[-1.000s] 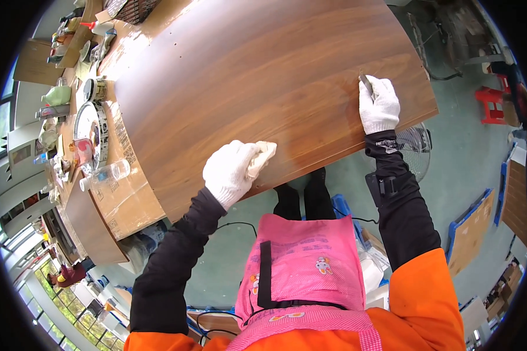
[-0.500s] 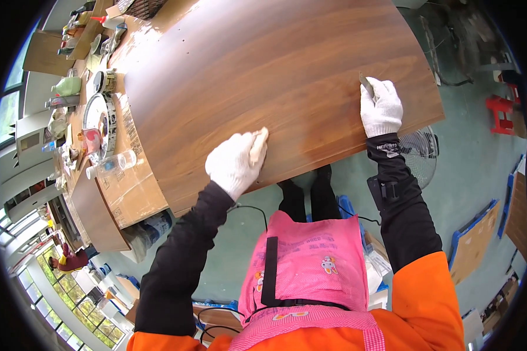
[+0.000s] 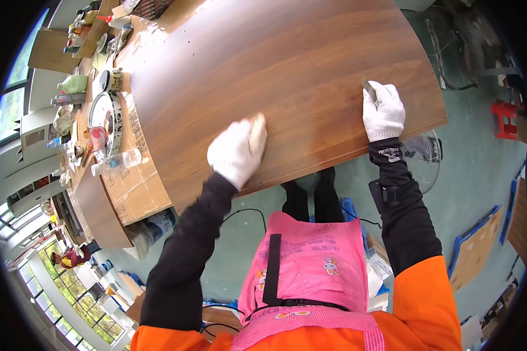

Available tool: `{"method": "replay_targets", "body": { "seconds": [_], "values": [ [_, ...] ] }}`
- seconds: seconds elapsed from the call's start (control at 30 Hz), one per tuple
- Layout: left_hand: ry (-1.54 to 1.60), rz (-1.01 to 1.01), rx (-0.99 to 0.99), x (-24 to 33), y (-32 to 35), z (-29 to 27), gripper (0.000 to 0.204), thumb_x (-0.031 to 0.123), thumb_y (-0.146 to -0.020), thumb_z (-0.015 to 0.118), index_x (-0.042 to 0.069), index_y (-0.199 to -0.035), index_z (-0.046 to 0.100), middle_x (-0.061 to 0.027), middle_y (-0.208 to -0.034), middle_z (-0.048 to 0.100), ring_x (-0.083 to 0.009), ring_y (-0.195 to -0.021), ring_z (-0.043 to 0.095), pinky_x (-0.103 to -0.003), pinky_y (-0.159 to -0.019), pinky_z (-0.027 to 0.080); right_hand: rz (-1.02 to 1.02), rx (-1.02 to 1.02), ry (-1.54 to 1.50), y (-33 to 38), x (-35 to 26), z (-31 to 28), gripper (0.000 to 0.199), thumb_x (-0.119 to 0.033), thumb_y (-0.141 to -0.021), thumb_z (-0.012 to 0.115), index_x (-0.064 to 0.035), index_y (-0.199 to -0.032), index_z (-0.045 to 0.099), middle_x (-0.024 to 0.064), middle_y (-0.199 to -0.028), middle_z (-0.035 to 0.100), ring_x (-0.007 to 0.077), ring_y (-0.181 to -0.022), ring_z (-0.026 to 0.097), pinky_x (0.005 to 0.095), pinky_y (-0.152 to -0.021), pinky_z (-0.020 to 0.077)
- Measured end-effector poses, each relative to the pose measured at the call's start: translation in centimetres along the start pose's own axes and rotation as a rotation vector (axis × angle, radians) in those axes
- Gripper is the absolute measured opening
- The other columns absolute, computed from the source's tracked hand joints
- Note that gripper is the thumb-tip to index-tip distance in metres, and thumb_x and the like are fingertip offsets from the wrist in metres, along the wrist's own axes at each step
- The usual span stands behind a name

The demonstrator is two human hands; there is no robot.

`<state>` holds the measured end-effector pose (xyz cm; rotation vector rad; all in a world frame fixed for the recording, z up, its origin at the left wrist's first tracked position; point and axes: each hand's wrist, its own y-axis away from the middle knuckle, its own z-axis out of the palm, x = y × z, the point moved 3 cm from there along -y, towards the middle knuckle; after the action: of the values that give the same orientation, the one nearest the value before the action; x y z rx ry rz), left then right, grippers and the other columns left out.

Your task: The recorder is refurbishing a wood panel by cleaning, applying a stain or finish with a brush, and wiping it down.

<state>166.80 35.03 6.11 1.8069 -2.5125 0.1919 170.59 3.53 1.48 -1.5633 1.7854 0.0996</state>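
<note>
A large brown wood-grain board lies flat in front of me. My left hand, in a white knit glove, is closed around a folded beige cloth low over the near left part of the board. Motion blurs both, and whether the cloth touches the surface is hard to tell. Near the board's right end, my right hand, gloved too, grips a thin greyish scraper-like blade. Its tip sticks out past the fingers toward the far side; the rest is hidden in the glove.
Left of the board is a cardboard-covered bench with a clear plastic bottle, a round tape-wrapped container and a green jug. A fan stands below the board's right edge. A red stool is farther right. Another person is far left.
My left hand has moved slightly away from me over the board with the cloth. The right hand keeps about the same place on the board, still gripping the blade. The view has shifted a little.
</note>
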Motion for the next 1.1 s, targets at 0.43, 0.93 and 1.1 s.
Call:
{"method": "replay_targets", "body": {
  "seconds": [0.43,0.93,1.1],
  "values": [
    [0.038,-0.073,-0.185,-4.5,12.5,-4.1,0.009,0.023,-0.088,0.071,0.016,-0.090,0.065,-0.0088,-0.075,0.062,-0.0312,-0.071,0.064,-0.044,-0.061,0.051,-0.001,-0.008,0.013,-0.3,0.1,0.0,0.015,-0.016,-0.086,0.079,-0.0121,-0.101,0.075,0.0090,-0.088,0.066,0.0320,-0.078,0.068,0.0414,-0.071,0.0544],
    [0.269,-0.066,0.420,0.9,2.0,-0.4,0.016,0.031,-0.088,0.071,0.015,-0.089,0.068,-0.0120,-0.081,0.066,-0.0318,-0.076,0.066,-0.043,-0.066,0.053,-0.009,-0.090,-0.017,-0.2,2.4,1.1,0.016,-0.009,-0.096,0.072,-0.0025,-0.111,0.072,0.0088,-0.096,0.065,0.0219,-0.084,0.068,0.0324,-0.074,0.0548],
    [-0.102,-0.741,0.169,-13.5,11.3,-2.5,0.030,0.041,-0.096,0.064,0.012,-0.089,0.064,-0.0136,-0.079,0.067,-0.0369,-0.077,0.067,-0.049,-0.069,0.054,-0.077,-0.040,0.060,-0.5,1.5,0.1,0.018,-0.013,-0.094,0.073,-0.0043,-0.109,0.072,0.0102,-0.096,0.067,0.0259,-0.084,0.069,0.0363,-0.075,0.0558]
  ]
}}
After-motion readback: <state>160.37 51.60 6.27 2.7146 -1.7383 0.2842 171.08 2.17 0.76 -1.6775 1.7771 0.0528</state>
